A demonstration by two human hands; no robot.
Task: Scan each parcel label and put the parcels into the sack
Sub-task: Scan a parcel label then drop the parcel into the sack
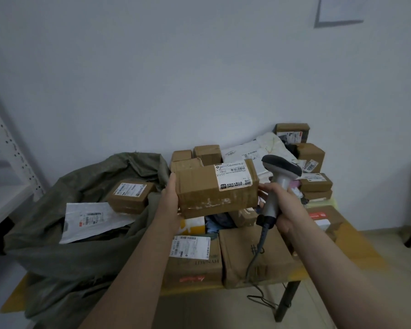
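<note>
The left hand (170,200) is gripping the left end of a brown cardboard parcel (211,195), fingers curled round that end, holding it up above the table (361,250). The right hand (286,206) is clenching the handle of the corded scanner (279,176), whose head is sitting just beside the parcel's right end. The parcel is lying with its long axis running left to right, and its white label (233,174) is sitting at the right end, facing up toward the camera (handy, since that is the scanner's side). So the scan, I judge, is turning on swinging the scanner's head leftward onto that label; whether it is reading now, I cannot tell. Out to the left, the green sack (64,252) is gaping open, with a brown box (128,195) and a white mailer (90,217) lying in it. It is lying on the left hand's side, so that hand is looking better placed for the drop. More parcels (254,255) are crowding the table beneath and behind both hands.
</note>
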